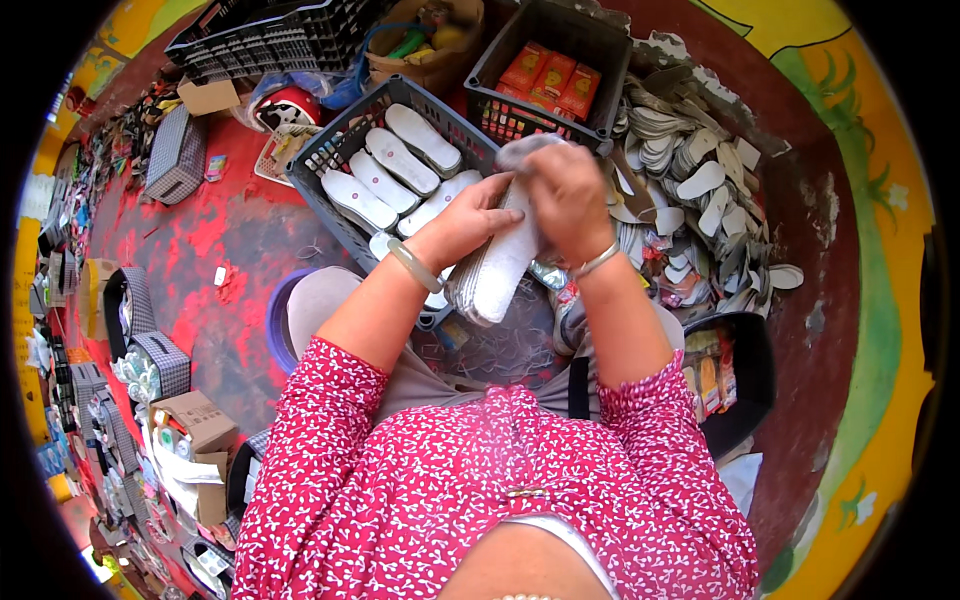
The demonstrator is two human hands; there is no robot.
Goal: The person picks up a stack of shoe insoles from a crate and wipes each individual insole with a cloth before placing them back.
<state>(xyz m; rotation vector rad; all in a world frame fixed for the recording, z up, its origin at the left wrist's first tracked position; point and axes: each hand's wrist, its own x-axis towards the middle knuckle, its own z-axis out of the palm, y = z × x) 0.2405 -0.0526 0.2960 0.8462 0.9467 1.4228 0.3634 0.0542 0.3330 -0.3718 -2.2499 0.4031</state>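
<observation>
A stack of white insoles (497, 272) slants between my two hands, its layered lower end hanging over my lap. My left hand (468, 222) is closed on the stack's left side, thumb lying across the top. My right hand (572, 205) has its fingers curled over the far end, around a greyish rounded part (522, 152); motion blurs it. Just beyond my left hand stands a dark grey plastic crate (340, 228). Inside it lie several stacks of white insoles (388, 172), some marked with a small reddish dot.
A large heap of loose soles (690, 165) lies right, against the wall. Behind my hands, a black crate (535, 112) holds red boxes. A black bin (752, 385) with packets stands near my right elbow. Checked boxes (175, 155) and a cardboard box (205, 420) line the left.
</observation>
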